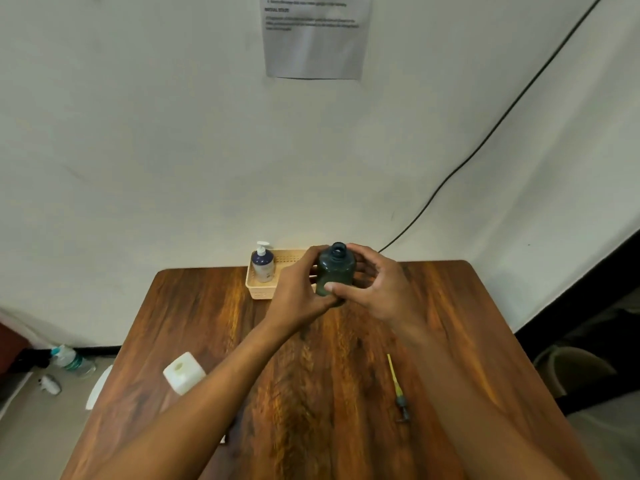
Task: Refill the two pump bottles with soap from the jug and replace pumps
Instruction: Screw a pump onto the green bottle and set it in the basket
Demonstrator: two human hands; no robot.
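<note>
Holding dark green bottle (336, 271) upright at far end of table (173, 306), left hand (298, 289) and right hand (372, 289) both curled round its body, neck open, pump (397, 386) laid aside, likely ready for jug (183, 374).

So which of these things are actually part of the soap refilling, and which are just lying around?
Part of the job: dark green bottle, neck open, gripped by left hand and right hand; white jug; loose pump with yellow tube; pump bottle standing in the basket.

Just lying about: water bottle; paper sheet; black cable.
</note>
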